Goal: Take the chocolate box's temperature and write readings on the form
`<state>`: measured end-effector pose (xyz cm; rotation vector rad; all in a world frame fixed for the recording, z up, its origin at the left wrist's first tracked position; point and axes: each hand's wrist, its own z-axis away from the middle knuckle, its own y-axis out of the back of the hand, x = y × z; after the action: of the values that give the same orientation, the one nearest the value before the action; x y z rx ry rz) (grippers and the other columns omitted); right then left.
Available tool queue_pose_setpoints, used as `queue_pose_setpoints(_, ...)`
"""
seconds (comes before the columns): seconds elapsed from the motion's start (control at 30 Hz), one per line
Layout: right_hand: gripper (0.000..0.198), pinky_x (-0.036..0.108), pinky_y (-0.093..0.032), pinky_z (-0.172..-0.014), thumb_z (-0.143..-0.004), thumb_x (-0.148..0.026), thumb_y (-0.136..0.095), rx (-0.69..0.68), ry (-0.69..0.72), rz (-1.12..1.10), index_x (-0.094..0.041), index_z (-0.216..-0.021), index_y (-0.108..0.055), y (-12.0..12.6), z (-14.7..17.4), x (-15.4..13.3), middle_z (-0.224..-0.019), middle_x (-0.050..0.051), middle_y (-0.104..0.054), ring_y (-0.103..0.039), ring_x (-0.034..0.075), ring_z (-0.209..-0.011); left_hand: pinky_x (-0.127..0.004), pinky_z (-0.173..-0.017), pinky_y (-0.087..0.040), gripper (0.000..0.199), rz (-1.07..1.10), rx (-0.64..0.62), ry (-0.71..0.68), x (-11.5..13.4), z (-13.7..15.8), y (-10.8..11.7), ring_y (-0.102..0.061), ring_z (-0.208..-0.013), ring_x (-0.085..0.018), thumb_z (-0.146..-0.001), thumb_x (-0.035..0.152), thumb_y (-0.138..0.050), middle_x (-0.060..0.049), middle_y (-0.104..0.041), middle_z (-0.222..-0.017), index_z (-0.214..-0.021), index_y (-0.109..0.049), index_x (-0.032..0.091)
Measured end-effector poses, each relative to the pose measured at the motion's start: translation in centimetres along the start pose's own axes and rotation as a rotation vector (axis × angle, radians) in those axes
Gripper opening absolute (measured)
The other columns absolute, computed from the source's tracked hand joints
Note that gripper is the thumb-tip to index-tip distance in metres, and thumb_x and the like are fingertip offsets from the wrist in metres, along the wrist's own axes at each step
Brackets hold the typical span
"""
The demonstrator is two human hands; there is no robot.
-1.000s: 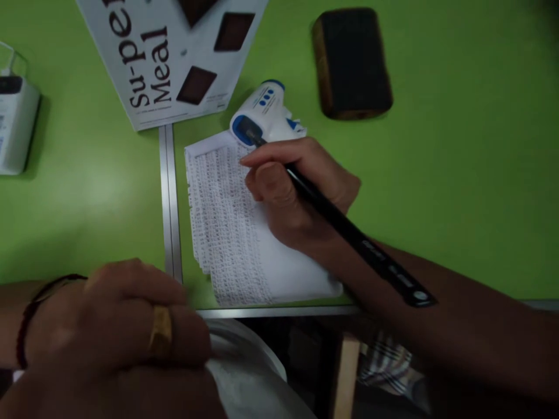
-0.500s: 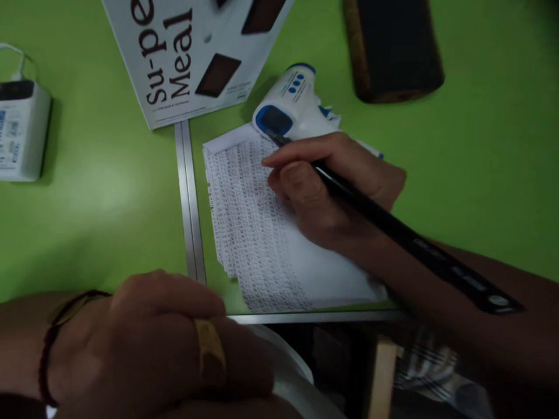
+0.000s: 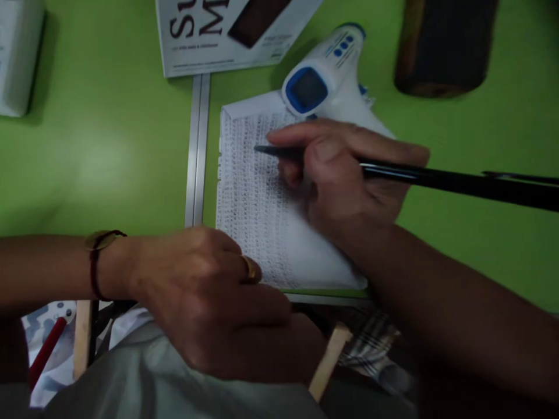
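Note:
My right hand (image 3: 349, 174) grips a black pen (image 3: 449, 180) between thumb and fingers, its tip over the written rows of a white paper sheet (image 3: 323, 256). Small dense handwriting fills the left part of the sheet, and its top edge is folded. My left hand (image 3: 209, 302), wearing a ring and a dark red bracelet, is curled at the sheet's lower left edge. What its fingers hold, if anything, is hidden. Just beyond my right hand lies a white and blue infrared thermometer (image 3: 332, 70), overlapping the paper's top edge.
A printed white box (image 3: 196, 58) stands at the back, and a dark brown-sided object (image 3: 445, 46) lies at back right. Part of a white device (image 3: 17, 58) shows at far left. A metal strip (image 3: 198, 151) crosses the green table (image 3: 109, 157). Wooden bars (image 3: 329, 361) are below.
My view has shifted, so the table things appear higher and mostly further right. The pen has swung from diagonal to nearly level, its tip now further left on the paper. My left hand has come onto the paper's edge.

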<state>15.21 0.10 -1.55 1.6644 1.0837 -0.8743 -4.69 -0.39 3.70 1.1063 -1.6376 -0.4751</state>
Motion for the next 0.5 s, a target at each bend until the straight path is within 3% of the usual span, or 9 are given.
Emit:
queue_pose_setpoints(0.07,0.024,0.03,-0.038,-0.051,-0.097,-0.042,-0.058,-0.03,0.077,-0.009,-0.028,-0.097,-0.077,-0.1,-0.1,0.0,-0.071,0.0,-0.064,-0.05,0.013,-0.056,-0.025,-0.039,-0.034,0.022,-0.083,0.082,-0.29,-1.7,-0.4,-0.1,-0.041,-0.04,-0.007,-0.093,0.019,-0.054,0.007,-0.045,-0.051,-0.084,-0.074,0.018)
queue_pose_setpoints(0.13,0.02,0.029,-0.038,-0.05,-0.096,-0.038,-0.059,-0.03,0.067,-0.006,-0.027,-0.092,-0.075,-0.3,-0.3,0.0,-0.066,-0.001,-0.06,-0.049,0.012,-0.054,-0.026,-0.038,-0.033,0.023,-0.153,0.093,-0.377,-2.1,-0.3,-0.1,-0.043,-0.041,-0.007,-0.093,0.017,-0.054,0.006,-0.046,-0.052,-0.084,-0.075,0.015)
queue_pose_setpoints(0.37,0.01,0.027,-0.039,-0.049,-0.088,-0.017,-0.064,0.02,0.159,-0.016,-0.022,-0.089,-0.073,-0.7,-1.0,0.0,-0.065,-0.003,-0.062,-0.05,0.01,-0.053,-0.031,-0.043,-0.037,0.032,-0.146,0.112,-0.179,0.0,0.8,0.2,-0.042,-0.046,-0.01,-0.091,0.025,-0.061,0.005,-0.039,-0.05,-0.06,-0.064,0.02)
queue_pose_setpoints(0.5,0.014,0.026,-0.041,-0.047,-0.08,-0.012,-0.064,0.049,0.113,0.065,-0.023,-0.084,-0.071,-0.8,-0.9,-0.3,-0.068,-0.003,-0.067,-0.053,0.011,-0.055,-0.027,-0.039,-0.033,0.024,-0.171,0.096,-0.311,-0.7,0.3,0.1,-0.042,-0.044,-0.007,-0.092,0.02,-0.059,0.006,-0.045,-0.053,-0.07,-0.068,0.02)
